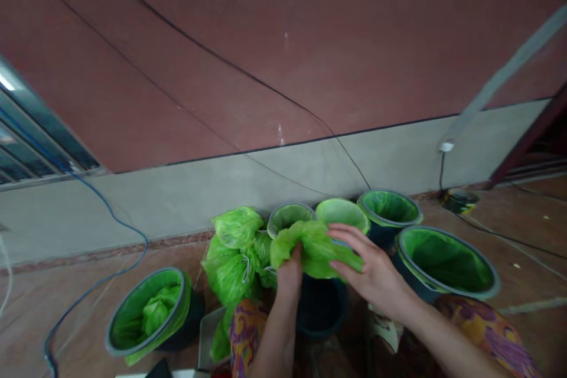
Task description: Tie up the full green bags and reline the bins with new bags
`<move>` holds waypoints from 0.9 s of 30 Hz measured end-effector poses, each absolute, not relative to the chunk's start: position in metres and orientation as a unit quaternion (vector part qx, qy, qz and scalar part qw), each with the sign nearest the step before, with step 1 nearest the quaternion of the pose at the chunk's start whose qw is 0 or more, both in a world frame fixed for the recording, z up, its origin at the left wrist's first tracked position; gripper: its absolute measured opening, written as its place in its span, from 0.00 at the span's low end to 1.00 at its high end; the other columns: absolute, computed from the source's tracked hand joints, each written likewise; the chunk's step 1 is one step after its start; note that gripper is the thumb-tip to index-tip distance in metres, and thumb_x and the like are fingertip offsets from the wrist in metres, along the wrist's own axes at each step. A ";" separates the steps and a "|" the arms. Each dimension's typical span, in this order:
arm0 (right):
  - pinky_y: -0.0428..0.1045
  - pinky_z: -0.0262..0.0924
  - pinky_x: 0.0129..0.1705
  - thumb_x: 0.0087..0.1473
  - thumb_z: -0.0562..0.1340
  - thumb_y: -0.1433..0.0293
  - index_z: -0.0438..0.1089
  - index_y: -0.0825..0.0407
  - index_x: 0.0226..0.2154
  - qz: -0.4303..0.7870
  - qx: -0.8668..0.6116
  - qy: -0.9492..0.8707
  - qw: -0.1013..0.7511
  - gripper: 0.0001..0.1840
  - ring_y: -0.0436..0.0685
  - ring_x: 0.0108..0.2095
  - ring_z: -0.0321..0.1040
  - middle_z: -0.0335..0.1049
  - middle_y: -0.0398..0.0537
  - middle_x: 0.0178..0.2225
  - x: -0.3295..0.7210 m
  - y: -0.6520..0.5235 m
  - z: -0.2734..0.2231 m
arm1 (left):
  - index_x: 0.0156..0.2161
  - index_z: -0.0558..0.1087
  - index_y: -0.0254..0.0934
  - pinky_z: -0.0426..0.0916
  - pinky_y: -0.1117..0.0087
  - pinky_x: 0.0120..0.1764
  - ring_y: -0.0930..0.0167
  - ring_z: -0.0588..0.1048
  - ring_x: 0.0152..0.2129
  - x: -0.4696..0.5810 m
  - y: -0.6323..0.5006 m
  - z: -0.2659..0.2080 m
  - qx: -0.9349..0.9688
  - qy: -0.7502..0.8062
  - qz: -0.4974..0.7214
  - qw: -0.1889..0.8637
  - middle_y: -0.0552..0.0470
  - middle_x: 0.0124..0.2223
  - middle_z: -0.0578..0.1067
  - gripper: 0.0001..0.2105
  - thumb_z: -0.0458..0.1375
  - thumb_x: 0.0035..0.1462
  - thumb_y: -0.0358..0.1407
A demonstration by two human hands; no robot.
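Observation:
A light green plastic bag (312, 242), loosely bunched, is stretched between my two hands in front of me. My left hand (290, 274) is closed on its left part, the fingers partly buried in the plastic. With fingers and thumb spaced apart, my right hand (372, 263) grips its right side. Directly beneath the bag stands a dark bucket (321, 313), its inside in shadow. Behind my hands are a small bin with a green liner (287, 212) and a second green-lined bin (343, 215).
Tied green bags (230, 266) are heaped left of my hands. A lined bin (150, 307) stands front left, another (447, 260) to the right, and one (390, 207) near the wall (283, 171). A blue cable (110, 277) crosses the left floor; a tin (460, 201) sits far right.

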State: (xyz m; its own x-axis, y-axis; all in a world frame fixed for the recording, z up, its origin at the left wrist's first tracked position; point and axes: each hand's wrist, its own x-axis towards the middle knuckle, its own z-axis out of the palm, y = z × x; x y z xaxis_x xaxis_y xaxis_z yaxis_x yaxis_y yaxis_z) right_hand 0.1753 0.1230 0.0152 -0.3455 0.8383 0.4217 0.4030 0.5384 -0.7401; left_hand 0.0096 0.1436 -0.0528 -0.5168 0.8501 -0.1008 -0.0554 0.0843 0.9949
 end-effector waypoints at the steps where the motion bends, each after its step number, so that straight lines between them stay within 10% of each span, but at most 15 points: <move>1: 0.58 0.59 0.59 0.50 0.64 0.65 0.64 0.43 0.56 0.261 -0.424 -0.765 0.407 0.29 0.61 0.58 0.62 0.62 0.49 0.59 0.187 0.122 0.010 | 0.53 0.70 0.37 0.64 0.62 0.60 0.64 0.69 0.57 0.008 0.140 -0.053 0.259 0.593 0.655 0.390 0.46 0.57 0.72 0.18 0.59 0.57 0.31; 4: 0.59 0.60 0.57 0.42 0.69 0.62 0.60 0.47 0.60 0.277 -0.458 -0.758 0.373 0.42 0.65 0.56 0.64 0.63 0.53 0.58 0.205 0.123 -0.018 | 0.51 0.71 0.38 0.68 0.60 0.56 0.64 0.73 0.53 0.006 0.129 -0.044 0.127 0.461 0.754 0.450 0.46 0.56 0.74 0.18 0.62 0.55 0.31; 9: 0.56 0.66 0.44 0.47 0.60 0.65 0.73 0.52 0.41 0.344 -0.505 -0.678 0.409 0.17 0.63 0.39 0.73 0.76 0.50 0.35 0.211 0.139 -0.052 | 0.46 0.75 0.37 0.71 0.62 0.52 0.65 0.76 0.47 -0.005 0.120 -0.033 0.119 0.487 0.763 0.408 0.46 0.51 0.77 0.16 0.65 0.50 0.31; 14: 0.48 0.62 0.26 0.42 0.60 0.65 0.73 0.51 0.33 0.428 -0.507 -0.526 0.532 0.13 0.53 0.22 0.65 0.72 0.44 0.23 0.248 0.174 -0.038 | 0.32 0.77 0.34 0.73 0.62 0.41 0.63 0.78 0.35 -0.052 0.116 -0.047 0.306 0.613 0.694 0.224 0.46 0.33 0.80 0.08 0.65 0.43 0.33; 19: 0.48 0.61 0.25 0.41 0.62 0.66 0.72 0.52 0.46 0.396 -0.548 -0.531 0.510 0.26 0.52 0.20 0.64 0.73 0.44 0.23 0.284 0.189 -0.020 | 0.29 0.75 0.34 0.70 0.67 0.34 0.70 0.74 0.25 -0.101 0.116 -0.059 0.256 0.633 0.677 0.273 0.54 0.27 0.76 0.10 0.64 0.38 0.37; 22: 0.47 0.57 0.22 0.40 0.63 0.66 0.70 0.54 0.50 0.445 -0.545 -0.562 0.435 0.30 0.51 0.17 0.61 0.71 0.41 0.19 0.282 0.177 -0.015 | 0.34 0.73 0.33 0.69 0.67 0.34 0.71 0.73 0.26 -0.116 0.124 -0.055 0.192 0.648 0.685 0.272 0.55 0.28 0.73 0.14 0.62 0.40 0.37; 27: 0.46 0.56 0.23 0.46 0.63 0.59 0.68 0.53 0.22 0.574 -0.454 -0.597 0.328 0.14 0.47 0.18 0.60 0.69 0.44 0.18 0.240 0.149 -0.010 | 0.52 0.67 0.34 0.66 0.59 0.50 0.63 0.71 0.46 -0.073 0.122 -0.038 0.290 0.715 0.635 0.036 0.42 0.50 0.70 0.28 0.62 0.43 0.31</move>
State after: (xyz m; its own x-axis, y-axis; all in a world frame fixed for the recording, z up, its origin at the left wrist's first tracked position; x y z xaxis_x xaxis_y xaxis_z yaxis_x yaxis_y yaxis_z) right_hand 0.2399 0.1494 -0.0096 -0.3728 0.9188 -0.1301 0.1667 -0.0716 -0.9834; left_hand -0.0728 0.1225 -0.0378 -0.8289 0.4613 0.3164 0.3689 0.0255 0.9291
